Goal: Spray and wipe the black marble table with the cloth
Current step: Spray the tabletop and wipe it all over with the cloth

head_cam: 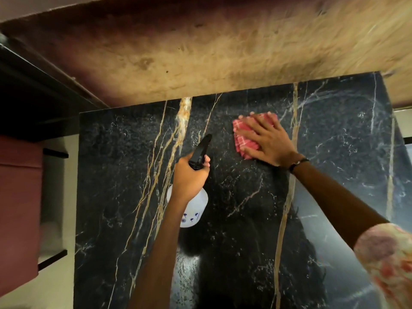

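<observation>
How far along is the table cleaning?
Midway, apparently. The left hand holds the spray bottle above the black marble table; the right hand presses the red cloth flat near the far edge. The near side may remain; wiped areas aren't distinguishable.

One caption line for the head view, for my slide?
Right hand presses a red cloth on the black marble table; left hand holds a spray bottle.

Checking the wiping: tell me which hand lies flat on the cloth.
The right hand, spread flat on the red cloth; the left hand grips the spray bottle instead.
</observation>
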A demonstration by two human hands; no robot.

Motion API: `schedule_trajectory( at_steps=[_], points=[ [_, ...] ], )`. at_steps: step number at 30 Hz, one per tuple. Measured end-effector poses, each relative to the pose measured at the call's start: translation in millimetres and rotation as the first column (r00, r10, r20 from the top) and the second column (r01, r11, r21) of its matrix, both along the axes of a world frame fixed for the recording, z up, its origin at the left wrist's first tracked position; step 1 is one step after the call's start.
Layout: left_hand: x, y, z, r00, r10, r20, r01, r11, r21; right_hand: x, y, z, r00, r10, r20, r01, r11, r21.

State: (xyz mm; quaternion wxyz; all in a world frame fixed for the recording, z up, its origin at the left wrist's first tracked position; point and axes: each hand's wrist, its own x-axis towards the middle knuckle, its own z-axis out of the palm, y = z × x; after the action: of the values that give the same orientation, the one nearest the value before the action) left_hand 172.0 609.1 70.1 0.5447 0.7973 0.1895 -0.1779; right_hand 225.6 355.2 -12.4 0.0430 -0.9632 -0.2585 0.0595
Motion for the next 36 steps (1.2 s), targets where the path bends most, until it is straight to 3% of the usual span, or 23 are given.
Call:
schedule_trajectory(
  at_steps=[4,6,9,12,15,17,22,25,27,32,36],
  points=[
    [5.3,2.8,1.6,1.000,-0.007,0.018,0.008,1.000,-0.006,56.7,29.8,5.3,0.966,-0.258,-0.029,0.259,0.966,0.000],
    [7.4,5.6,3.1,0.999,-0.023,0.035,0.023,1.000,0.002,80.2,64.8,5.1,0.954,-0.298,-0.033,0.296,0.954,-0.037],
    [8.9,10.2,3.5,0.999,-0.023,0.027,0.023,1.000,-0.016,92.8,113.9,5.2,0.969,-0.245,-0.025,0.243,0.968,-0.057],
    [9.9,12.9,2.9,1.000,-0.012,0.021,0.012,1.000,-0.004,76.0,132.5,5.1,0.997,-0.079,-0.021,0.078,0.996,-0.038],
    [10.4,15.3,3.2,1.000,-0.007,0.012,0.008,1.000,-0.018,43.1,105.1,7.3,0.997,0.079,-0.009,-0.079,0.996,-0.031],
    [10.1,17.5,3.3,1.000,-0.017,0.016,0.017,0.999,-0.027,26.8,65.8,4.4,0.997,0.077,0.015,-0.077,0.996,-0.040],
    [4.4,18.3,4.5,0.999,-0.027,0.021,0.027,0.999,-0.023,41.1,-10.9,6.8,0.977,-0.214,-0.016,0.213,0.977,-0.015],
    [-0.1,13.8,3.9,0.999,-0.029,0.014,0.029,0.999,-0.013,70.8,5.2,9.0,0.920,-0.392,-0.020,0.392,0.920,-0.009],
    [-2.5,8.7,3.6,1.000,-0.029,0.010,0.029,1.000,-0.008,79.0,28.0,8.2,0.904,-0.427,-0.029,0.427,0.904,-0.014],
    [-3.2,-15.0,3.5,0.998,-0.059,-0.009,0.059,0.998,0.024,41.8,35.9,4.0,0.989,-0.145,0.003,0.145,0.988,-0.045],
    [-1.5,-38.7,5.3,0.999,-0.048,-0.013,0.049,0.998,0.028,2.0,-25.3,-0.1,1.000,-0.016,0.001,0.016,0.997,-0.077]
  ],
)
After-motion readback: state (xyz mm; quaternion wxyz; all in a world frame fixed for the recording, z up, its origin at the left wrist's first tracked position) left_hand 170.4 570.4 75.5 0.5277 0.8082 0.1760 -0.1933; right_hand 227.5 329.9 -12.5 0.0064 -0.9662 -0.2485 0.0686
